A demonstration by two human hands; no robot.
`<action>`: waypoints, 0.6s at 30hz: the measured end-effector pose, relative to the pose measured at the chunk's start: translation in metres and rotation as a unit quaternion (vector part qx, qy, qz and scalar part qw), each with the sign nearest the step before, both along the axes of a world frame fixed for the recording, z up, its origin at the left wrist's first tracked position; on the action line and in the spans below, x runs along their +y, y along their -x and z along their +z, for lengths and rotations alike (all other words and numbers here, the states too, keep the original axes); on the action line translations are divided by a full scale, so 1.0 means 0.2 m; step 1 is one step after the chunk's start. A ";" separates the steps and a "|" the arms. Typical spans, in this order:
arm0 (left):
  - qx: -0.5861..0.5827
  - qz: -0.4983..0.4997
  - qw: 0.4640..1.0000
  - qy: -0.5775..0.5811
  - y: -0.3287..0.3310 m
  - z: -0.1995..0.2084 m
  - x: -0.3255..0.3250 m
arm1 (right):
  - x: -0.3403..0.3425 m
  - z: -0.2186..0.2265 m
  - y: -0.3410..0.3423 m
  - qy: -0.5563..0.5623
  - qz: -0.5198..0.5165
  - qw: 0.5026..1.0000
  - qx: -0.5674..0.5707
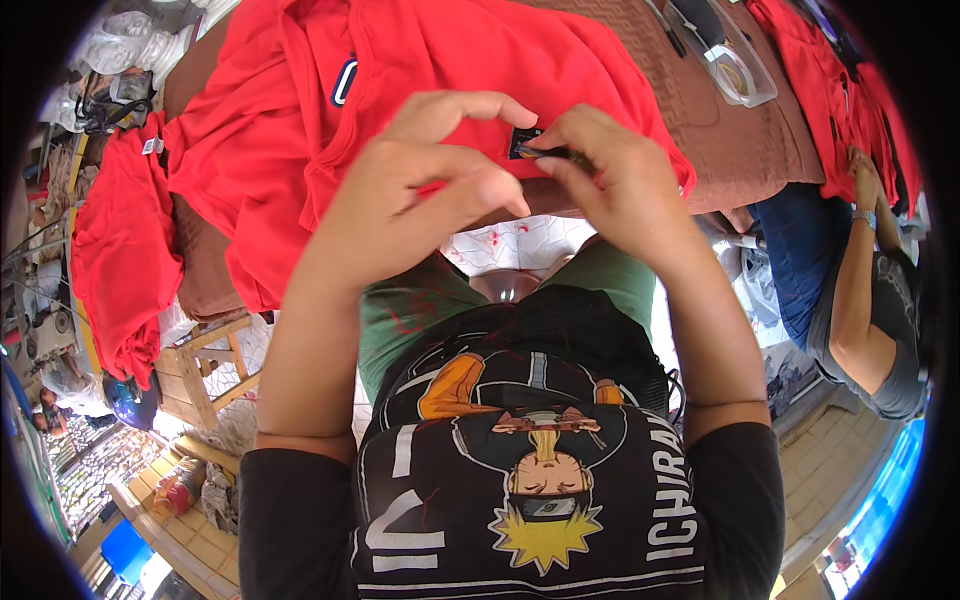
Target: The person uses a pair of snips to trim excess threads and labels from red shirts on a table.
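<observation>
A red garment [450,50] of soft cloth lies spread before me, with a dark blue and white patch [343,82] on it. Over its near part hovers my left hand [415,180], thumb and forefinger curved and well apart, nothing visible between them. Close beside it, my right hand [610,170] pinches a small dark slim tool [570,155], whose exact kind I cannot make out. The tool's tip points left, next to a black label [517,143] on the garment. Part of the cloth is hidden behind my hands.
A brown cloth [715,140] covers the table. At its far right stands a clear plastic tray [740,75] with small items. More red garments [120,250] hang off the left side. Another person's arm [855,290] is at the right, touching red cloth. A wooden stool [205,370] stands lower left.
</observation>
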State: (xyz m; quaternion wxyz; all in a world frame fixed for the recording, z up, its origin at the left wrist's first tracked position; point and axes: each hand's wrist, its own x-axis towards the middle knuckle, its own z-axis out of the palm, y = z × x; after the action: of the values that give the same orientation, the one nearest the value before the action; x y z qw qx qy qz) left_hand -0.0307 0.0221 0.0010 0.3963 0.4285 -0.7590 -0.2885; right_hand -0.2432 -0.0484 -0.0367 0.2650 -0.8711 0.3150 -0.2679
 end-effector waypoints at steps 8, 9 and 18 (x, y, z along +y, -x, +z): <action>-0.021 -0.009 1.000 -0.006 -0.11 0.22 0.08 | -0.19 0.38 0.33 0.086 0.038 0.981 0.170; -0.013 0.008 0.999 -0.035 -0.09 0.20 0.08 | -0.22 0.44 0.41 0.077 0.008 0.973 0.219; -0.245 0.159 0.955 0.043 0.05 -0.26 -0.01 | -0.15 0.21 0.57 -0.189 0.023 0.980 0.058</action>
State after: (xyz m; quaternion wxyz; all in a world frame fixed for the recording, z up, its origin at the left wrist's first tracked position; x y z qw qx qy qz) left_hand -0.0409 0.0197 -0.0503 0.2570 0.5837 -0.7665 -0.0750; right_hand -0.3572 -0.0788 0.0051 0.4122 -0.8263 0.3549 -0.1462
